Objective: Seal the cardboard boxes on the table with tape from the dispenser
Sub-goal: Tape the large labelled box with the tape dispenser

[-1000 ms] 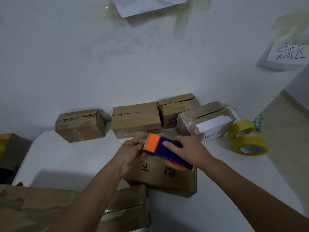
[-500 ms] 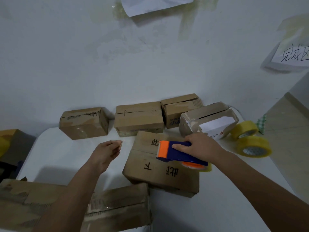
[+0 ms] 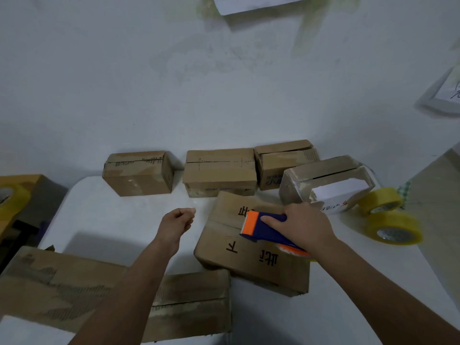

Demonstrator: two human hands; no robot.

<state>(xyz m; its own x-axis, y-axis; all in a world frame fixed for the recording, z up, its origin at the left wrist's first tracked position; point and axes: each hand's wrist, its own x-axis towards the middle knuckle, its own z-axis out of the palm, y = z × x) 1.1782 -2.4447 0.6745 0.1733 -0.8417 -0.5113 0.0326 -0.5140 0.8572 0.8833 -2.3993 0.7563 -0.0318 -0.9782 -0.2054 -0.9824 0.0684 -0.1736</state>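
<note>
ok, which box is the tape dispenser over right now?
The box with black handwritten characters, nearest the right hand, which holds the blue-and-orange dispenser above its top seam. The other boxes lie apart from it.

spare tape rolls (image 3: 393,227) right (yellow) | paper sign (image 3: 448,92) on wall (image 3: 124,70)

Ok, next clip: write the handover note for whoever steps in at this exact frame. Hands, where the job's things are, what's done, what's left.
Right hand grips the blue-and-orange tape dispenser, held on top of the box with black characters, orange end near its centre seam.
Left hand is off the box, over the white table, fingers curled, holding nothing.
Whether tape already lies along that seam cannot be told.
Left: three small boxes along the wall, the white-lined box to the right, and the large flat box at the near edge.
Two spare yellow tape rolls sit at right.
</note>
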